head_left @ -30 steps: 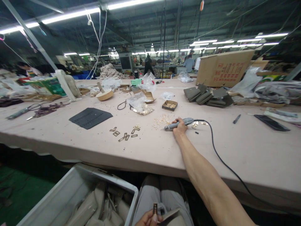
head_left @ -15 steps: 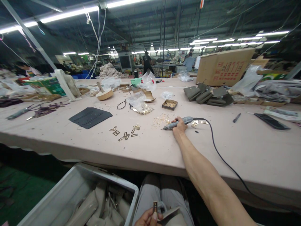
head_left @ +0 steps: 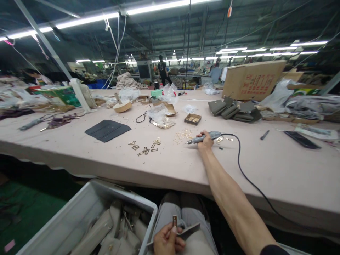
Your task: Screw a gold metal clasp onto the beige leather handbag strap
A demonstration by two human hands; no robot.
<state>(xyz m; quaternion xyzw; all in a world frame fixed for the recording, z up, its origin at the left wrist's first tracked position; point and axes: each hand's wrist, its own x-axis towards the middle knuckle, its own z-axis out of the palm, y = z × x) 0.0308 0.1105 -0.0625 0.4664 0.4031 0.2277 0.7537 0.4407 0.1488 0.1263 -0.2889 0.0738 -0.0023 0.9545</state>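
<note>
My right hand (head_left: 206, 140) is closed around a grey electric screwdriver (head_left: 215, 135), its thin tip pointing left over the table beside a scatter of tiny gold screws (head_left: 183, 135). A black cord runs from its back end. Low over my lap, my left hand (head_left: 168, 239) pinches a small gold metal plate (head_left: 174, 221) with a slot in it. A grey-beige leather piece (head_left: 198, 242) lies on my lap against that hand. Several gold frame-shaped plates (head_left: 147, 150) are spread on the table to the left of the screws.
A grey plastic crate (head_left: 90, 187) with beige leather pieces stands at my left knee. On the table are a black sheet (head_left: 107, 130), a small box of screws (head_left: 192, 119), stacked dark pouches (head_left: 233, 109), a tape roll (head_left: 122, 107), a phone (head_left: 302, 139) and a large carton (head_left: 253, 81).
My left hand has risen a little with the gold plate, and more of the leather piece shows. The right hand keeps the screwdriver near the screws. The view has shifted slightly.
</note>
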